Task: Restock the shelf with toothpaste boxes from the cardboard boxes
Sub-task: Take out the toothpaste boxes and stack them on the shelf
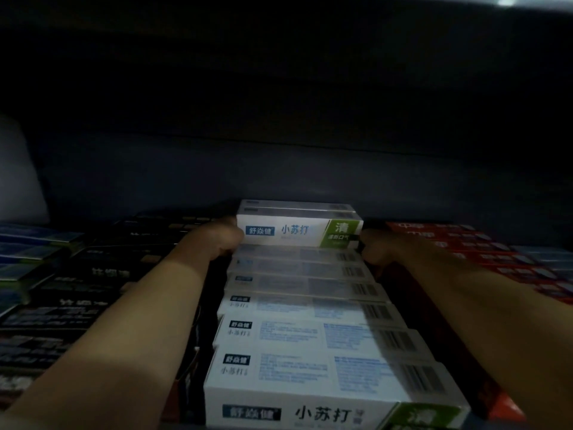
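Dim shelf (279,169); both hands' fingers clamp raised toothpaste box (299,232) ends.

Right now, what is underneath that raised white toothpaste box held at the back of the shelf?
The raised white box, gripped between the left hand and right hand, sits above the white row. Whether it touches the row is hidden in shadow.

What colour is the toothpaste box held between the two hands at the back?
White with a green end panel: the toothpaste box, seen best in the head view.
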### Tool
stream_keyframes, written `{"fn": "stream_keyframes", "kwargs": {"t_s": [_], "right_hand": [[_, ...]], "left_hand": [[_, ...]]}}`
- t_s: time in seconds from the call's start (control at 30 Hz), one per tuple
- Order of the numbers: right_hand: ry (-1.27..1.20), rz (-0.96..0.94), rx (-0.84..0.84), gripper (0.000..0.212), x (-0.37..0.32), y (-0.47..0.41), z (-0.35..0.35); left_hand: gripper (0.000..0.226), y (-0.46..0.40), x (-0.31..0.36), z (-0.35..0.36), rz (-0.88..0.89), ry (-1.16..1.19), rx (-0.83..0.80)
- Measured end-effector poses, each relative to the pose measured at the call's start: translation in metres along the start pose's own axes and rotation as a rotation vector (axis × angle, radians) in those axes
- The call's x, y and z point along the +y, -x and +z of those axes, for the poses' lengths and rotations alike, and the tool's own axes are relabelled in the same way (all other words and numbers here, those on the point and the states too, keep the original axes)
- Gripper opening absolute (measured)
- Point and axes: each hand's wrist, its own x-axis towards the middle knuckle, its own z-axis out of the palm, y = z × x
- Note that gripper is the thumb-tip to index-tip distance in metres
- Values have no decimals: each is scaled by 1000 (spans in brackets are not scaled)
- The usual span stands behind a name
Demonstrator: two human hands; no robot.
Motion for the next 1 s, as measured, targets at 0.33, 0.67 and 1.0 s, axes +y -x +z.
{"fn": "stream_keyframes", "kwargs": {"t_s": [0.33, 0.67, 1.0], "right_hand": [[-205, 16, -74, 30, -5, 9, -2], [-111, -13, -96, 21, -6, 19, -6], [153, -71, 77, 17, -3, 26, -10]], "left_hand": [[41, 3, -5, -2, -17, 177, -61], [29, 6, -4, -3, -13, 188, -102], [31, 17, 2, -10, 48, -137, -44]]}}
